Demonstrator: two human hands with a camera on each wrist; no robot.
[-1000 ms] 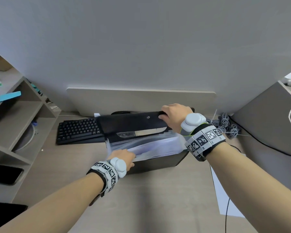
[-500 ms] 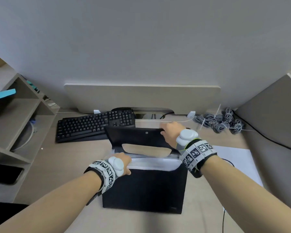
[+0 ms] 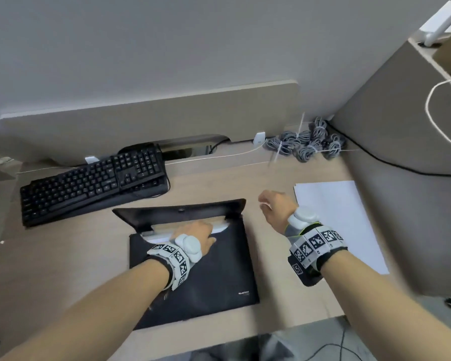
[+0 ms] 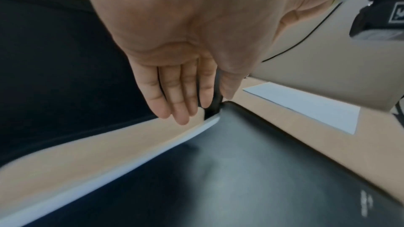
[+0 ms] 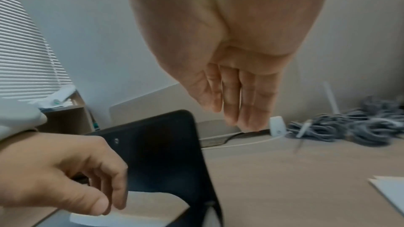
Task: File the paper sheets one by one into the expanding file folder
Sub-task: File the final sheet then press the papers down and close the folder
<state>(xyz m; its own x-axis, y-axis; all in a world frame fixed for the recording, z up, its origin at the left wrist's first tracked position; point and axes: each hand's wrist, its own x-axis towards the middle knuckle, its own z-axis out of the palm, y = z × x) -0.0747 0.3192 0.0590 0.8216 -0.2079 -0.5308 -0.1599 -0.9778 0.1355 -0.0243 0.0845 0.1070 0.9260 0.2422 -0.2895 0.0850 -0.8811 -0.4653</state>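
Observation:
The black expanding file folder (image 3: 214,277) lies flat on the desk with its flap (image 3: 182,212) folded back toward the keyboard. White edges of filed sheets (image 3: 154,237) show at its mouth. My left hand (image 3: 198,230) rests on the folder's top edge, its fingertips (image 5: 113,201) touching the white edges; it pinches nothing that I can see. My right hand (image 3: 267,204) hovers empty to the right of the flap, fingers (image 5: 236,101) straight. A stack of white paper sheets (image 3: 336,222) lies on the desk to the right of that hand.
A black keyboard (image 3: 94,183) sits behind the folder on the left. Bundles of grey cable (image 3: 310,144) lie at the back right. A grey side panel (image 3: 401,126) borders the desk on the right, with a black cable (image 3: 391,162) running along it.
The folder went from standing upright, held open by both hands, to lying flat. My right hand let go of the flap and moved right. My left hand stayed at the mouth.

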